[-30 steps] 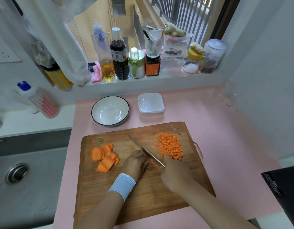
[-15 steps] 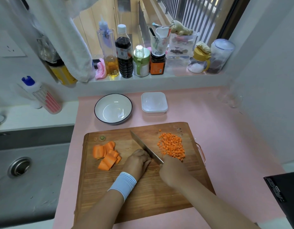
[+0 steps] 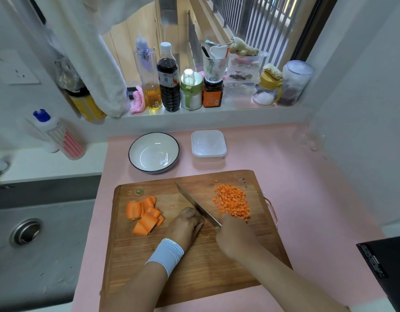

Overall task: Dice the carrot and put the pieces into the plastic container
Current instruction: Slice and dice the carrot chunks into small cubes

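A wooden cutting board (image 3: pixel 194 278) lies on the pink counter. My right hand (image 3: pixel 235 237) grips the handle of a knife (image 3: pixel 194 203), whose blade runs diagonally toward the board's far edge. My left hand (image 3: pixel 185 228), with a pale blue wristband, is curled against the blade's left side and holds down a carrot piece that its fingers hide. A pile of diced carrot (image 3: pixel 232 201) sits to the right of the blade. Thick carrot slices (image 3: pixel 145 212) lie at the board's left. The clear plastic container (image 3: pixel 208 145) stands beyond the board.
A white bowl with a dark rim (image 3: pixel 154 152) sits left of the container. Bottles and jars (image 3: pixel 168 79) line the window sill behind. A grey sink (image 3: pixel 26 230) lies to the left. A black object (image 3: pixel 388 266) juts in at the lower right.
The hands and knife stay at nearly the same spot on the board, the right hand a little closer to the diced pile. The view has shifted slightly.
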### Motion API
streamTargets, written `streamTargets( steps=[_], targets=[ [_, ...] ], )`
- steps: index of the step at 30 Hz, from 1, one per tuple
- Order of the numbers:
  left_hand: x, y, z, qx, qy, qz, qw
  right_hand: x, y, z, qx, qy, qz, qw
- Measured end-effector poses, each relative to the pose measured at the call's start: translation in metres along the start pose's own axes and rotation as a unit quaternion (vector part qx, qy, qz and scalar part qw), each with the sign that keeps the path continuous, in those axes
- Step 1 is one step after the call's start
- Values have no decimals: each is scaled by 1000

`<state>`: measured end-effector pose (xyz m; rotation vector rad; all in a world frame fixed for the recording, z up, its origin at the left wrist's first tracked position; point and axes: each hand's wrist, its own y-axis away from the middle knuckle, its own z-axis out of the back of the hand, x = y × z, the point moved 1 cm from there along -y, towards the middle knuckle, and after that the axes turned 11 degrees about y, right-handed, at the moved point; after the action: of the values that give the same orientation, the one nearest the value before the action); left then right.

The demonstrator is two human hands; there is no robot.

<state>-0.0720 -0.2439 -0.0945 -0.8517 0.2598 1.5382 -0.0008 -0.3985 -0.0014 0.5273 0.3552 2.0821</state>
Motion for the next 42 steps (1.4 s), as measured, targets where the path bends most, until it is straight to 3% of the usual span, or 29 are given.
streamTargets(
  steps=[21, 27, 42],
  targets=[
    [2, 2, 2, 6, 34, 19, 999, 3, -5, -5, 34, -32, -27, 999],
    [5, 4, 9, -35, 23, 82, 996, 3, -3, -5, 26, -34, -33, 999],
    [-5, -3, 12, -8, -17, 107, 994, 13, 19, -6, -33, -3, -15, 999]
  ],
)
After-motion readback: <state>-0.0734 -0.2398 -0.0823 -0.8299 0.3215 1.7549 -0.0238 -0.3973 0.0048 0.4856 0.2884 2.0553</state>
